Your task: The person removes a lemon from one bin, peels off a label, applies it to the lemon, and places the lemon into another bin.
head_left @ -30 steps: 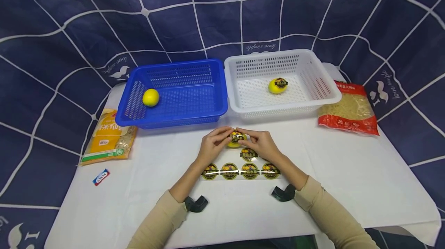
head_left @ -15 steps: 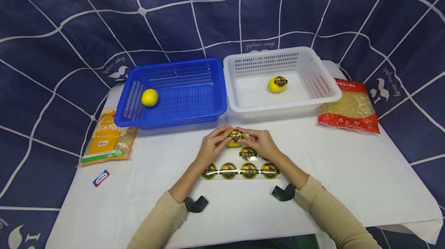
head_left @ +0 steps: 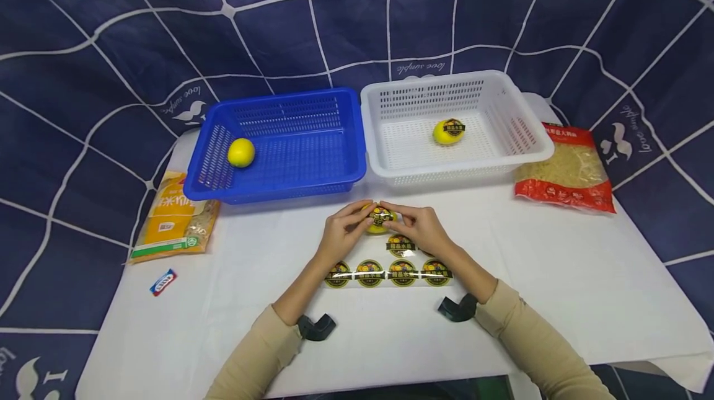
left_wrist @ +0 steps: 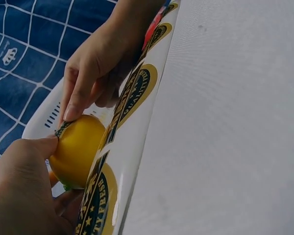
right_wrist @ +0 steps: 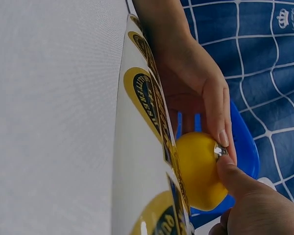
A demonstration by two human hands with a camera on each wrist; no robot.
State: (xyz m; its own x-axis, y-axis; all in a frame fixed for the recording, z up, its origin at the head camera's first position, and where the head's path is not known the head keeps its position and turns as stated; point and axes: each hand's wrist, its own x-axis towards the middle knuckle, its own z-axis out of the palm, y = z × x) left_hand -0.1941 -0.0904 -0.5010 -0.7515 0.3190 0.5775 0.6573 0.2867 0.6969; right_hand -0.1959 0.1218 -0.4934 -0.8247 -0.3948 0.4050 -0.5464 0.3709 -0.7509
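A yellow lemon (head_left: 375, 229) sits between both hands at the middle of the table, a black-and-gold round sticker (head_left: 382, 217) on its top. My left hand (head_left: 339, 235) holds the lemon from the left, its thumb and fingertips at the sticker's edge. From the other side my right hand (head_left: 423, 230) pinches at it, thumb on the sticker's right part. In the left wrist view the lemon (left_wrist: 81, 149) shows bare yellow skin, the sticker's edge under the fingertips. Just in front lies a glossy sheet of the same stickers (head_left: 370, 273), partly under the right hand.
Behind stand a blue basket (head_left: 279, 192) holding one plain lemon (head_left: 241, 152) and a white basket (head_left: 457, 172) holding a stickered lemon (head_left: 448, 132). An orange food bag (head_left: 173, 220) and a small packet (head_left: 163, 283) lie left, a red pasta bag (head_left: 566, 167) right.
The hands stay on the lemon and its sticker with barely any movement. The head view has shifted slightly; the baskets and bags stay put.
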